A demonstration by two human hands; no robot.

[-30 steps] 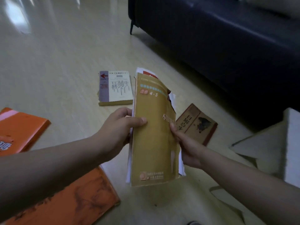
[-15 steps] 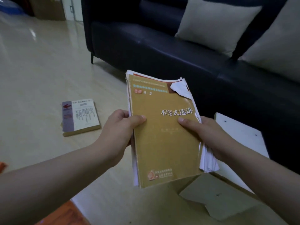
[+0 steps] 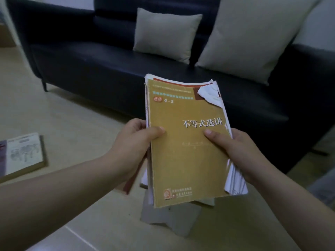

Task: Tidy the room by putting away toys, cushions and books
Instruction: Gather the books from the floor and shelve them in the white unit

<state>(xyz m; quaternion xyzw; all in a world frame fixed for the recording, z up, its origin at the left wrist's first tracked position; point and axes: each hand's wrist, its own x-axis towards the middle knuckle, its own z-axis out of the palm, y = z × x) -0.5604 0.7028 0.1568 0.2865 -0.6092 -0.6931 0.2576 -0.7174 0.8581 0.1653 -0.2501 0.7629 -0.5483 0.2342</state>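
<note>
A stack of books point(image 3: 186, 142) sits in the air in front of the person, held between both hands above the pale floor point(image 3: 59, 113) and in front of a dark sofa point(image 3: 101, 57). The top one is a mustard-yellow paperback with white Chinese lettering and a torn, curled upper right corner showing white paper. Edges of other books and loose white pages stick out along the left, bottom and right sides.

The left hand point(image 3: 134, 147) is closed on the stack's left edge: the thumb presses flat on the yellow cover, and the fingers curl round the edge and underneath. The right hand point(image 3: 233, 151) clamps the right edge the same way, thumb on the cover just below the title, fingers hidden beneath the fanned pages.

Below the stack, folded pale cardboard point(image 3: 172, 216) lies on the floor. A white-covered book point(image 3: 23, 156) lies flat on the floor well to the left. Two beige cushions lean against the sofa back, the smaller cushion point(image 3: 166, 33) left of the larger cushion point(image 3: 252, 35).
</note>
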